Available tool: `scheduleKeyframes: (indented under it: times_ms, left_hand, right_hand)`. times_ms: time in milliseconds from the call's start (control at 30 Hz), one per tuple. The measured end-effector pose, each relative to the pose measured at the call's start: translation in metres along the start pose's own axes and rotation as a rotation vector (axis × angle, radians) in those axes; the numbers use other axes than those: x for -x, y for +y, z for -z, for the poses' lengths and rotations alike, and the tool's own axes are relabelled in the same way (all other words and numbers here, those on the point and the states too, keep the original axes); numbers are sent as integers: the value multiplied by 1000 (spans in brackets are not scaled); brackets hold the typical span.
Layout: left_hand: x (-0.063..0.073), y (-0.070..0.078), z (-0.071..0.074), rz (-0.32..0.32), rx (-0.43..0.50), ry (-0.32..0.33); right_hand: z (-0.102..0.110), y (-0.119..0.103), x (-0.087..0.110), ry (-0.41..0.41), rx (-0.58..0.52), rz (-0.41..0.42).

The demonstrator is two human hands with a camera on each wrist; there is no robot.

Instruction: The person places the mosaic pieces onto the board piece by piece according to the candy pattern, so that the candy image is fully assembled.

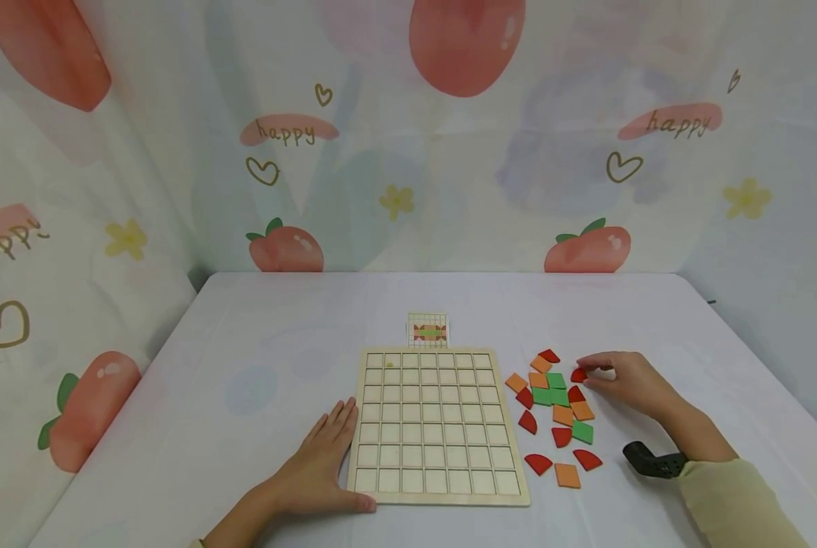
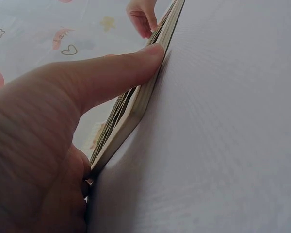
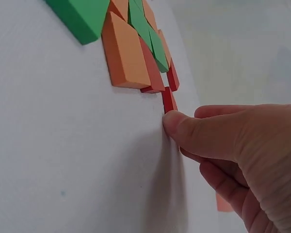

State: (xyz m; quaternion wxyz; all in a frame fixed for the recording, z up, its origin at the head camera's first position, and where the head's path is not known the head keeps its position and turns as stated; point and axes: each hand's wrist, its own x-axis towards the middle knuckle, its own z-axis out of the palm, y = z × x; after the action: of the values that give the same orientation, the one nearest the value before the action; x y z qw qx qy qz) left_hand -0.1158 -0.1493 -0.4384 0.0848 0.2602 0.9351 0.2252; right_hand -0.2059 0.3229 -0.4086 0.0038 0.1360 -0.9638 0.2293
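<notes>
A wooden board [image 1: 443, 499] with a grid of square recesses lies flat on the white table. My left hand [image 1: 316, 470] rests along its left side with straight fingers, the thumb touching the front edge near the corner. To the right of the board, my right hand [image 1: 636, 383] pinches a red quarter-circle tile [image 1: 578, 375] between thumb and fingers. In the right wrist view this red tile [image 3: 169, 99] is partly covered by the fingertips, beside other tiles. Orange square tiles [image 1: 567, 476], green square tiles [image 1: 583, 432] and more red quarter-circle tiles [image 1: 588, 460] lie loosely nearby.
A small pattern card [image 1: 427, 320] with a coloured design on a grid lies against the board's far edge. A printed curtain [image 1: 449, 183] hangs behind the table and at its sides. A black wrist device [image 1: 653, 463] is on my right wrist.
</notes>
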Motion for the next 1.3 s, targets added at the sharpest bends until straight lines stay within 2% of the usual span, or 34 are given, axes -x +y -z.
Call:
scheduleKeyframes:
  times_ms: [233, 333, 700, 1133, 1300]
  left_hand:
    - [0, -1, -1, 2, 3, 3]
    - [0, -1, -2, 5, 1, 3]
    - [0, -1, -1, 3, 7, -5]
    - [0, 0, 0, 2, -1, 6]
    - [0, 0, 0, -1, -2, 13]
  right_hand:
    - [-1, -2, 1, 50, -6, -50]
    - [-2, -6, 0, 80, -17, -46]
    - [-12, -34, -10, 65, -46, 24]
    - [-24, -65, -15, 39, -48, 205]
    - [-27, -76, -17, 34, -68, 213]
